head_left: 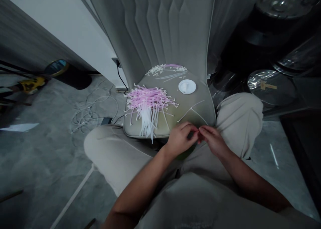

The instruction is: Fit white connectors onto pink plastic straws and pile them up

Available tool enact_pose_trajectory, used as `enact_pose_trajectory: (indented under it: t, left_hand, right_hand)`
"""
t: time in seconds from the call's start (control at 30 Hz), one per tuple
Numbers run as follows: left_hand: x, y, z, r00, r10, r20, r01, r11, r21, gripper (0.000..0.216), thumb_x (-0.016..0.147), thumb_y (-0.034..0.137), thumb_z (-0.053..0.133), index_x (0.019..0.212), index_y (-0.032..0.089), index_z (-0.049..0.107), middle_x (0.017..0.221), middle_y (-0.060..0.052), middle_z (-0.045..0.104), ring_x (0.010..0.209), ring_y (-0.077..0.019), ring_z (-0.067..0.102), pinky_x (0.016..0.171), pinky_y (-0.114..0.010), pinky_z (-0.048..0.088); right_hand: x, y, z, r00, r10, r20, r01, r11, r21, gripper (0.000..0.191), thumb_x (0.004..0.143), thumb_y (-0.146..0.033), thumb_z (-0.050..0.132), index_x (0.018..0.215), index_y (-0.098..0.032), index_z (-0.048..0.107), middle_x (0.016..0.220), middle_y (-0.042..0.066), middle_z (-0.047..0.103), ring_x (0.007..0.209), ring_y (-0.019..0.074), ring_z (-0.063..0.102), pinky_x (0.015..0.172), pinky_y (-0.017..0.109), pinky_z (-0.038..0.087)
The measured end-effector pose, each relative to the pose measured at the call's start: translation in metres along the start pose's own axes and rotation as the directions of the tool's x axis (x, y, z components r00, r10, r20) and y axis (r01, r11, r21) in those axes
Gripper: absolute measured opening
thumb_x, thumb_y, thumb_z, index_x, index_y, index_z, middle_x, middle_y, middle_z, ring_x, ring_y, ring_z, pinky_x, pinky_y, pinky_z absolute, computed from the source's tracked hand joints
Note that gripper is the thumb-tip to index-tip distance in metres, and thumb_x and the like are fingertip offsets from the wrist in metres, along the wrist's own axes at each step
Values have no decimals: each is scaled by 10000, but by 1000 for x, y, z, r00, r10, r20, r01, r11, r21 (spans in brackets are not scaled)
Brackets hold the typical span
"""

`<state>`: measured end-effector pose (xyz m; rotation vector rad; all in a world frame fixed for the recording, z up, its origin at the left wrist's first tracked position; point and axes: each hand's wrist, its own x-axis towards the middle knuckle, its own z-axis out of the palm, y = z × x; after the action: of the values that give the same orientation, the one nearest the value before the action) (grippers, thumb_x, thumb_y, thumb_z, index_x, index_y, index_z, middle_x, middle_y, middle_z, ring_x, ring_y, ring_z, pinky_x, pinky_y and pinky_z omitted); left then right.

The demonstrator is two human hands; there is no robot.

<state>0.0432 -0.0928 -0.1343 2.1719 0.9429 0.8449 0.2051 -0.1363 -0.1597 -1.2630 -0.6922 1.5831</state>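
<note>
Over the front edge of the chair seat, my left hand (181, 138) and my right hand (214, 140) meet at the fingertips. Both are closed in a pinch, and whatever they hold is too small or hidden to name. Just beyond them on the seat lie a few thin white sticks (185, 115), one ending close to my right fingers. To the left is a heap of pink sticks with small white tips (147, 96), with plain white sticks (146, 120) hanging over the seat edge. A small round white dish (187, 87) with something white in it sits farther back.
The grey padded chair (165, 31) faces me, between my knees. Small white pieces (156, 70) and a few pale sticks lie at the seat's back. Coiled cable (87, 113) and a dark bin (72, 76) are left; clear-lidded round containers (268, 85) stand right.
</note>
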Motion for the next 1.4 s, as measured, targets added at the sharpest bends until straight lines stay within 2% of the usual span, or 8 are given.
enact_pose_trajectory:
  t: [0.33,0.6,0.7,0.8,0.9,1.03,1.2,1.4]
  left_hand:
    - [20,6,1,998,67,-7,-67,989,-135,50,851,165,582,855,179,630,819,-27,652,771,-121,614,715,-247,495]
    - [54,-2,2,997,68,-38,-72,992,-103,86,881,234,578,842,170,621,797,-22,638,764,-118,597,714,-245,479]
    - [79,-11,5,997,-48,-65,52,996,67,188,904,344,552,894,166,611,850,-42,648,781,-138,606,723,-263,480]
    - [105,-22,15,983,-173,-62,184,906,382,321,913,454,518,1024,164,601,1023,-95,646,913,-203,624,781,-314,481]
    - [125,-31,29,968,-245,56,170,804,570,376,911,470,508,1067,141,602,1072,-128,625,987,-254,619,794,-341,491]
    - [137,-36,41,941,-283,187,92,742,664,280,931,288,460,1018,94,643,1076,-170,625,1031,-280,612,782,-339,506]
    - [137,-41,35,929,-320,184,172,816,552,267,910,234,458,976,110,685,983,-159,687,934,-268,661,735,-330,508]
    - [123,-62,14,942,-318,107,315,948,50,305,865,238,562,1135,137,661,913,-75,730,798,-174,648,740,-268,483]
  right_hand:
    - [3,-14,-1,997,-78,1,78,997,-8,406,770,-549,658,613,-180,598,519,-35,544,439,105,527,457,244,443]
    - [29,-53,-11,979,-202,41,206,955,-215,473,840,-568,580,559,-200,485,493,-39,461,435,88,478,450,238,385]
    - [62,-69,-32,964,-262,-41,248,946,-207,461,815,-588,604,597,-199,488,508,-62,428,417,65,422,414,216,334]
    - [95,-81,-51,928,-332,-166,286,925,-249,456,844,-535,597,577,-190,464,489,-71,404,399,50,396,405,202,309]
    - [116,-81,-60,934,-292,-205,227,930,-289,440,881,-486,564,573,-189,457,472,-75,396,379,47,379,391,195,291]
    - [124,-70,-61,943,-261,-208,180,923,-340,439,871,-482,582,566,-183,482,457,-70,410,363,53,386,376,199,284]
    - [125,-68,-53,929,-268,-256,169,921,-352,465,873,-539,553,578,-192,461,465,-73,400,362,52,372,365,197,273]
    - [134,-71,-25,936,-303,-179,244,926,-288,480,831,-593,584,596,-188,477,493,-70,414,394,48,383,376,192,290]
